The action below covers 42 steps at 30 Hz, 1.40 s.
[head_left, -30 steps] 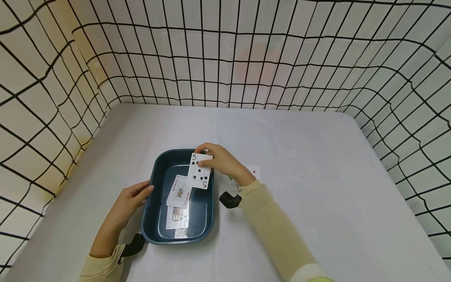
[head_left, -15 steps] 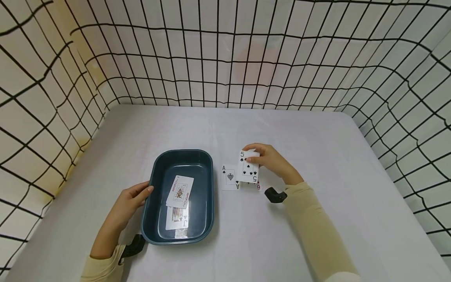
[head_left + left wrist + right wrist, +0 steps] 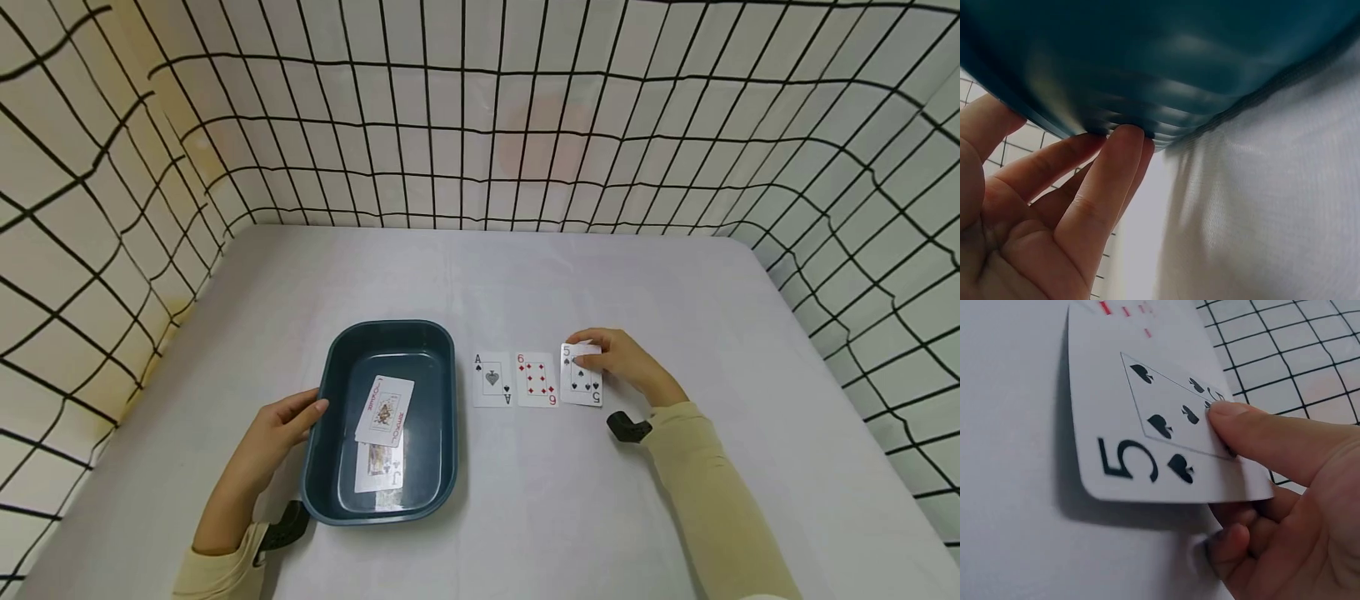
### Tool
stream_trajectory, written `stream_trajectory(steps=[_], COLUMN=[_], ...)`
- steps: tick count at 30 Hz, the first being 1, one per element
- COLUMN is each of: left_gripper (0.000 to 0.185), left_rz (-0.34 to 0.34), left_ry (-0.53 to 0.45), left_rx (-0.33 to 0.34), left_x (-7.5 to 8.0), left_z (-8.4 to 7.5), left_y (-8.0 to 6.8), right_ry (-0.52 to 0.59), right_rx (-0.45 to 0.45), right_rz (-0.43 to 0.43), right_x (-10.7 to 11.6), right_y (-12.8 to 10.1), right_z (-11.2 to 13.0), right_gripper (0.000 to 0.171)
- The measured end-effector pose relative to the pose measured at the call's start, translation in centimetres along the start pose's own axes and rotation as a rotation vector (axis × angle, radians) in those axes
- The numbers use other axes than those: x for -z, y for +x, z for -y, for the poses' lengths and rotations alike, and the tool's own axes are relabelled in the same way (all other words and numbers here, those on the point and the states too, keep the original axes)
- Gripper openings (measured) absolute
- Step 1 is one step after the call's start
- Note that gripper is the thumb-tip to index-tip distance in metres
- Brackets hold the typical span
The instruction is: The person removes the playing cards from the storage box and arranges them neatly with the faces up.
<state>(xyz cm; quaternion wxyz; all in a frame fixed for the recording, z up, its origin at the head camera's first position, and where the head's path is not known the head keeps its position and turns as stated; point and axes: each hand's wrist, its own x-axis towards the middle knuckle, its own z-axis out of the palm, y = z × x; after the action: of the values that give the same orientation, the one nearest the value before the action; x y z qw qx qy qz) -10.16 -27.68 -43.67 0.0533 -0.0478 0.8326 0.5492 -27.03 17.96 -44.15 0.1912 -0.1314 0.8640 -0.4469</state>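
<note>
My right hand (image 3: 624,360) pinches a five of spades (image 3: 577,392) between thumb and fingers, close over the table to the right of a six of diamonds (image 3: 536,379). In the right wrist view the thumb (image 3: 1235,419) presses on its face and the near edge of the card (image 3: 1113,419) is lifted off the cloth. Left of the six lies an ace of spades (image 3: 492,380), face up. My left hand (image 3: 277,425) holds the left rim of a dark blue tray (image 3: 455,417), thumb at the rim, fingertips (image 3: 1125,137) against the outer wall.
Inside the tray, a joker (image 3: 385,412) overlaps a jack (image 3: 378,468). The table carries a white cloth (image 3: 600,283). A black wire grid (image 3: 487,133) stands along the back and both sides. Each wrist carries a black device (image 3: 628,427).
My right hand has carried the five of spades from above the tray to the right, past the ace and the six, and lowered it. My left hand stays at the tray.
</note>
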Motion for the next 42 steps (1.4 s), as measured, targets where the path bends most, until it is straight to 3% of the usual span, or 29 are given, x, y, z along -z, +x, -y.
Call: stream_trajectory(steps=[6, 14, 30, 37, 42], left_gripper=[0.057, 0.055, 0.056, 0.056, 0.056], left_rz=[-0.003, -0.014, -0.018, -0.022, -0.027], left_ry=[-0.003, -0.002, -0.005, -0.003, -0.007], left_rx=[-0.005, -0.002, -0.002, -0.004, -0.005], left_x=[-0.1, -0.1, -0.2, -0.2, -0.2], left_z=[0.0, -0.2, 0.0, 0.0, 0.1], left_y=[-0.1, -0.1, 0.0, 0.0, 0.0], right_ry=[-0.201, -0.301, -0.203, -0.152, -0.142], right_rx=[-0.004, 0.024, 0.067, 0.091, 0.182], right_rz=[-0.021, -0.043, -0.137, -0.123, -0.106], right_x=[-0.6, -1.4, -1.9, -3.1, -4.9], right_y=[0.2, 0.4, 0.1, 0.8, 1.9], right_z=[-0.1, 0.2, 0.5, 3.8, 7.1], right_gripper=[0.030, 0.027, 0.031, 0.042, 0.042])
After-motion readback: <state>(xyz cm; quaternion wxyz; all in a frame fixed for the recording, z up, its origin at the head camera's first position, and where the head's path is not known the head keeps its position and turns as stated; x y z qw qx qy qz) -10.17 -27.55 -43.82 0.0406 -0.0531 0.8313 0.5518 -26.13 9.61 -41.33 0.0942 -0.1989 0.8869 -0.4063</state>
